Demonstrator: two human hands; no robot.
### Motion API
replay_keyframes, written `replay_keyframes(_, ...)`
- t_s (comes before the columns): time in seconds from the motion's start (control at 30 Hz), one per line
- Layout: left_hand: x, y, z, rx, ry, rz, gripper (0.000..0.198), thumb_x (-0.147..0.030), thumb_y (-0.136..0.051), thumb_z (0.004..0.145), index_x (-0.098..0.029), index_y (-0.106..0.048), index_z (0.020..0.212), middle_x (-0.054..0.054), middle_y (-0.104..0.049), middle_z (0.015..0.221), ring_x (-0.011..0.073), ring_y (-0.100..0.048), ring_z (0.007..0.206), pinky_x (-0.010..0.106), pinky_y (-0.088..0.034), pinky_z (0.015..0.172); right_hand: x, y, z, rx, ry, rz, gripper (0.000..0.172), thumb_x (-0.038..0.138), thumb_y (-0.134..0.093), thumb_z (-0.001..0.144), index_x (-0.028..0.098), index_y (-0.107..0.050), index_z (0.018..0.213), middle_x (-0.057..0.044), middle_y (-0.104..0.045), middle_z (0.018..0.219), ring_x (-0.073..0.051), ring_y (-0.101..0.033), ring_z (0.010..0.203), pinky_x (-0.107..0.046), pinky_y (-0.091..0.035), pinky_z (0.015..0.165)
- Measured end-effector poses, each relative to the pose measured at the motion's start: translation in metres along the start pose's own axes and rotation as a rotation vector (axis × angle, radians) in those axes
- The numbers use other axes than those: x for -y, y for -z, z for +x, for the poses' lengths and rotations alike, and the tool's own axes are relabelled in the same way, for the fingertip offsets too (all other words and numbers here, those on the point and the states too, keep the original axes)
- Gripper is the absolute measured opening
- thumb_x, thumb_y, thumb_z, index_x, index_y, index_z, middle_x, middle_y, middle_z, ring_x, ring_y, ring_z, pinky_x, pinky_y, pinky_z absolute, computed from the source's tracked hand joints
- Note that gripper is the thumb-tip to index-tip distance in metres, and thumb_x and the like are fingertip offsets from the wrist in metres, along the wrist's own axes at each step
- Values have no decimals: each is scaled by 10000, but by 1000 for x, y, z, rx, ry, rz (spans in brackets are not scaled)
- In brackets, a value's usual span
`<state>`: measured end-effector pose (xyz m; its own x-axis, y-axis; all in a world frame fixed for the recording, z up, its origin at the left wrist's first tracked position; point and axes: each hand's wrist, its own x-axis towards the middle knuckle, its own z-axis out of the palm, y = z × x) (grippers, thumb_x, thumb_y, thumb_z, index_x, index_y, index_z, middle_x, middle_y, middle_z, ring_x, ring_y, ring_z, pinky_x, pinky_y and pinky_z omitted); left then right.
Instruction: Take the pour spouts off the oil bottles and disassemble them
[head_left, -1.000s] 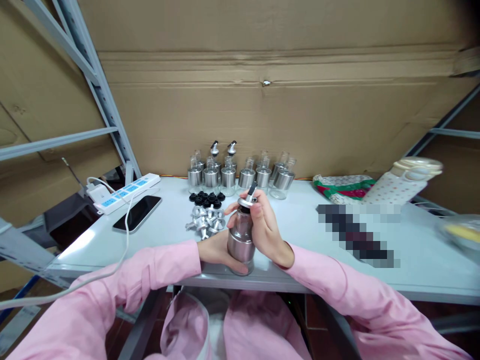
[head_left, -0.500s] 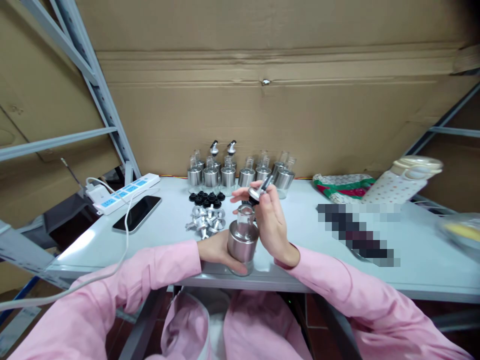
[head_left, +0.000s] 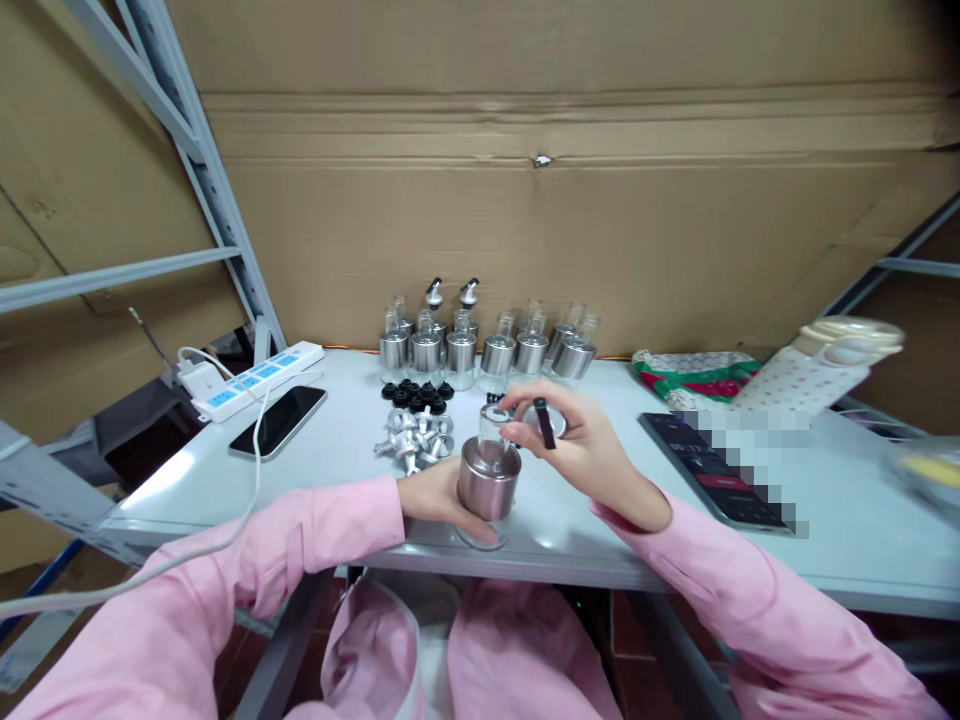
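An oil bottle (head_left: 489, 482), glass with a steel sleeve, stands upright at the table's front edge. My left hand (head_left: 435, 493) is closed around its lower side. Just right of its glass neck, my right hand (head_left: 600, 445) grips a pourer spout (head_left: 546, 420) with a black flap, turned sideways. The thumb and forefinger of that hand are at the neck; whether they touch it I cannot tell. Beyond the left hand lie a pile of silver spout parts (head_left: 414, 438) and a cluster of black stoppers (head_left: 417, 396).
Several similar bottles (head_left: 499, 352) line the back by the cardboard wall (head_left: 525, 230); two carry pourers. At left are a phone (head_left: 279, 420), a power strip (head_left: 259, 380) and a white cable (head_left: 256, 480). Rightward lie another phone (head_left: 697, 465), a patterned cloth (head_left: 686, 378) and a dotted flask (head_left: 814, 370).
My right hand has shifted right and turned over, tipping the pourer spout from above the bottle's mouth to beside its neck. My left hand keeps its hold on the bottle.
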<state>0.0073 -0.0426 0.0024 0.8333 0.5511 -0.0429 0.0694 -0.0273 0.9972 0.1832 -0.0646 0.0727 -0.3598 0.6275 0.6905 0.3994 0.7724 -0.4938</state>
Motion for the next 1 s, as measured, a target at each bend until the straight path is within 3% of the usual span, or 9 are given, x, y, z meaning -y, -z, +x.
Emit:
replay_keyframes(0.13,2,2,0,-17,7,-7,508,-281,-833,456,-120,-596,876,44,-582,856,146,-540,795,290,-429,753,-2,-3,3,115,-12,-56,217,402,-593,786,195,-586,849,-18,-651,798,-130,-598,696,-215,-434,625)
replay_keyframes(0.27,4,3,0,-5,-6,-30,520,-348,-823,478,-113,-596,881,56,-588,871,150,-548,806,289,-424,761,-1,2,8,123,6,-129,235,408,-554,812,174,-574,802,-5,-622,701,-98,-534,577,-199,-384,533)
replay_keyframes(0.47,11,5,4,-14,-100,-257,660,-328,-813,535,-177,-472,1079,63,-621,928,176,-609,851,342,-422,812,-11,28,35,-78,-138,-60,254,424,-600,770,186,-523,728,45,-499,540,-71,-435,433,-210,-363,454)
replay_keyframes(0.6,17,8,7,31,-122,-294,518,-332,-739,659,-164,-482,1076,57,-633,867,167,-633,783,350,-415,799,-40,48,63,-133,-201,121,250,436,-613,756,206,-515,751,63,-435,474,-78,-414,379,-220,-357,394)
replay_keyframes(0.7,20,9,8,33,-110,-311,449,-355,-704,697,-138,-516,1043,64,-633,850,170,-636,766,357,-417,794,-63,56,80,-225,-191,95,238,424,-624,746,206,-532,773,48,-455,515,-91,-449,413,-237,-387,412)
replay_keyframes(1.0,22,9,9,35,-137,-342,419,-372,-671,727,-122,-529,1032,72,-636,825,175,-636,730,352,-418,758,-93,36,99,-258,-293,-320,172,346,-590,742,177,-560,727,29,-503,487,-117,-486,413,-245,-371,489)
